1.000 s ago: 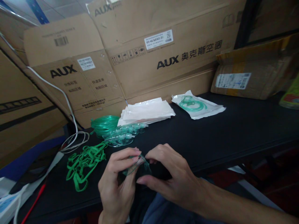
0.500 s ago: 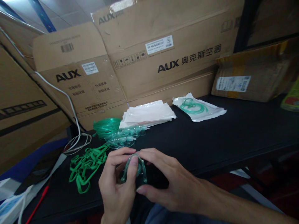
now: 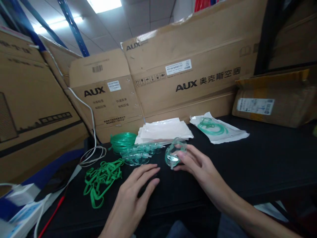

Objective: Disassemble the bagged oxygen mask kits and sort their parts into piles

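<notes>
A clear green oxygen mask (image 3: 172, 152) is gripped at its right side by the fingers of my right hand (image 3: 195, 162), just over the black table. My left hand (image 3: 138, 188) hovers to the left with nothing in it, its fingers apart. Several similar clear masks (image 3: 136, 158) lie beyond my left fingertips. Beside them is a coil of green tubing (image 3: 123, 140). A tangle of green elastic straps (image 3: 102, 178) spreads on the table to the left of my left hand.
White pouches (image 3: 164, 130) are stacked at the back of the black table (image 3: 237, 162). Right of them lies a pouch with green tubing (image 3: 211, 127). Large cardboard panels (image 3: 153, 89) stand behind, and a taped box (image 3: 272, 102) at the right. White cables (image 3: 91, 155) and a power strip (image 3: 27, 211) sit left.
Both hands held the mask together in front of me. My left hand has let go and opened; my right hand has carried the mask forward and right. The camera view has tilted up.
</notes>
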`<state>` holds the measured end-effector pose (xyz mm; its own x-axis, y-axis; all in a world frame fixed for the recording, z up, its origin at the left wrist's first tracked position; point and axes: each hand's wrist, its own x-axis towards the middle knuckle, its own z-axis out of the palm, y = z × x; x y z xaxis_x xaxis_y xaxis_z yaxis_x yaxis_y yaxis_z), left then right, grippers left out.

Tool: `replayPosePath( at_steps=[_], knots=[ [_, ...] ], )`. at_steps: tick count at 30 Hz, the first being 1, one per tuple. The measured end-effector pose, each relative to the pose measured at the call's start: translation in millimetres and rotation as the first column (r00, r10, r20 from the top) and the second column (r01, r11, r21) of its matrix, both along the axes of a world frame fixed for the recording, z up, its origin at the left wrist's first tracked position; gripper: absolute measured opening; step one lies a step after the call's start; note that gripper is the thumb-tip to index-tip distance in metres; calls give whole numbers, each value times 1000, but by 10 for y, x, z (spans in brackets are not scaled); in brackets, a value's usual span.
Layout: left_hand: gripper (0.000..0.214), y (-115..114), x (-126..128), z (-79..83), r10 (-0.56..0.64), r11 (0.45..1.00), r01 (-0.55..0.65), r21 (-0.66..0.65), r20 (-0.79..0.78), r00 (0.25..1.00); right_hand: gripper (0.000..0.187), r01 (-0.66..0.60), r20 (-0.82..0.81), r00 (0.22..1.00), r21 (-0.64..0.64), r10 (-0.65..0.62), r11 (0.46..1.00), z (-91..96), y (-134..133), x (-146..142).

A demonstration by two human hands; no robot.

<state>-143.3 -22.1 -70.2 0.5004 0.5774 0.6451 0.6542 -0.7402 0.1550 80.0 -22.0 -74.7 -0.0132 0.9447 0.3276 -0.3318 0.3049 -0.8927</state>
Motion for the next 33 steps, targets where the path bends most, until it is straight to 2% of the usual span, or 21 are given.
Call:
replayPosePath(
  at_steps=[3,6,12,19,23,27,30,33],
  knots=[
    [37,24,-68,-87,-26,1000,25,-12,-180,983,39,32,37,999,-21,-31,999,-65,4,102],
    [41,46,-122,-92,-34,999,36,2,-258,966,39,36,60,998,-28,-35,999,-117,-12,129],
    [33,83,-255,35,-22,1000,25,8,-292,956,42,45,113,993,-20,-43,999,-80,-35,97],
    [32,126,-568,-51,49,998,-38,44,-288,956,42,56,131,990,-3,-55,998,-51,-28,99],
    [34,107,-873,-29,166,986,-156,66,-222,961,42,36,122,992,-5,-35,999,-50,-15,96],
    [36,73,-1151,9,315,948,-301,108,-155,936,40,21,107,994,-9,-20,1000,-61,-9,96],
    [39,77,-1255,-22,395,918,-385,92,-151,906,37,6,114,993,1,-6,1000,-66,-11,95],
    [41,112,-1295,-78,410,912,-400,90,-149,900,35,-1,116,993,8,0,1000,-64,-15,92]
  ],
)
